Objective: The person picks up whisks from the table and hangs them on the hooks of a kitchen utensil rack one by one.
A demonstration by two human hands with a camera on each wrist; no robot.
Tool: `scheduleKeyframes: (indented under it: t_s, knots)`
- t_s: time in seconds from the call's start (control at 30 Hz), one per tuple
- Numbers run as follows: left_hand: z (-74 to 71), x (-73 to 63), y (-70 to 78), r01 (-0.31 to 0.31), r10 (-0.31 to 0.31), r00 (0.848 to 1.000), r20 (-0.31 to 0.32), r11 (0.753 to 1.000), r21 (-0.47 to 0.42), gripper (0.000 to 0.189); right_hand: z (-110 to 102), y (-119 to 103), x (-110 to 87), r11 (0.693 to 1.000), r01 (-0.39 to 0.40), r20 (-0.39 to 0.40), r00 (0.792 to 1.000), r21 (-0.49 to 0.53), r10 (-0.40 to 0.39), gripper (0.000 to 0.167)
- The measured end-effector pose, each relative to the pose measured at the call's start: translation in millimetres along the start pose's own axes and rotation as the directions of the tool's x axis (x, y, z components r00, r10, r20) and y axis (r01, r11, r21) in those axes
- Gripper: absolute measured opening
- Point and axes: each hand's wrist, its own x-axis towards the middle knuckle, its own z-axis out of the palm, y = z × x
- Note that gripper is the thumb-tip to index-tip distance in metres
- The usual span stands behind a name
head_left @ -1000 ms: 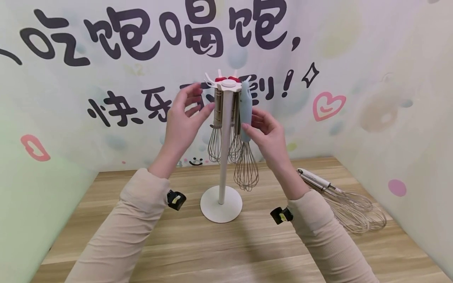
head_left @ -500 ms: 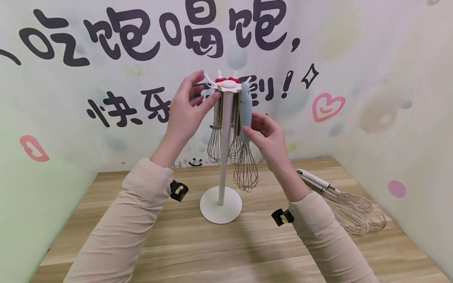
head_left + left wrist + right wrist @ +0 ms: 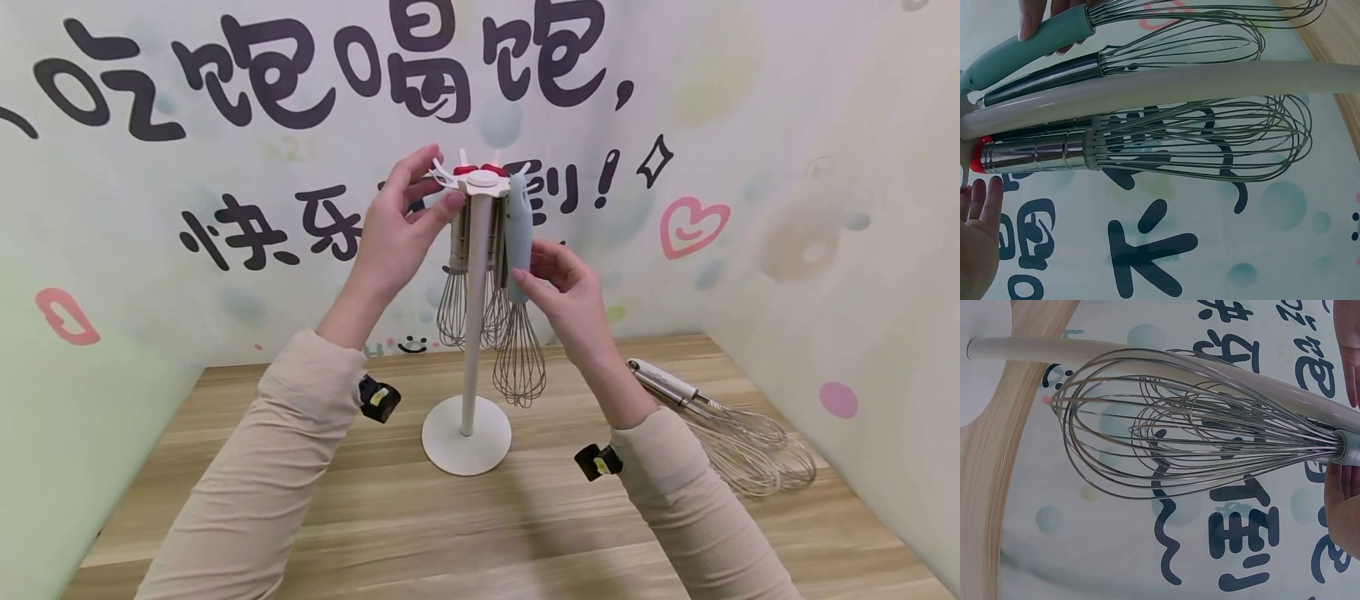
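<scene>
A white whisk stand (image 3: 471, 333) rises from a round base, with a ring of hooks at its top. My left hand (image 3: 395, 229) holds a hook at the left of that top, thumb below and forefinger behind. On the right side hangs a whisk with a light blue handle (image 3: 519, 233). My right hand (image 3: 570, 292) pinches the lower part of this handle, its thumb in front and fingers behind. Metal-handled whisks (image 3: 1035, 153) hang around the pole, some with red ends; in the right wrist view, the blue-handled whisk's wires (image 3: 1197, 425) overlap theirs.
More whisks (image 3: 720, 425) lie on the wooden table (image 3: 420, 533) at the right, beside the right forearm. A printed wall (image 3: 247, 167) with large dark characters closes off the back, and side walls stand left and right.
My left hand has moved up and right, from beside the stand's top onto its left hook. The right hand stays on the blue handle.
</scene>
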Motion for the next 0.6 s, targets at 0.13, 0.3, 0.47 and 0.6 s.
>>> scheduleKeyframes:
  t_s: [0.13,0.3,0.47,0.6]
  knots:
    - [1.1,1.1,0.7,0.004,-0.004,1.000,-0.009,0.998,-0.060,0.073,-0.5,0.2,-0.5,1.000,-0.004,0.001,1.000,0.001,0.004,0.042]
    - [4.0,2.7,4.1,0.030,-0.033,0.999,-0.034,0.997,-0.076,0.063,-0.1,-0.1,-0.9,1.000,-0.005,0.003,1.000,0.002,0.005,0.042]
    - [5.7,4.8,4.4,0.044,-0.047,0.998,-0.038,0.995,-0.085,0.061,-0.8,1.1,-1.2,1.000,-0.006,-0.001,1.000,0.000,0.006,0.041]
    - [6.0,5.4,5.3,0.055,-0.060,0.998,-0.033,0.992,-0.116,0.061,-1.3,2.4,-1.8,1.000,-0.013,0.000,1.000,-0.008,0.013,0.042]
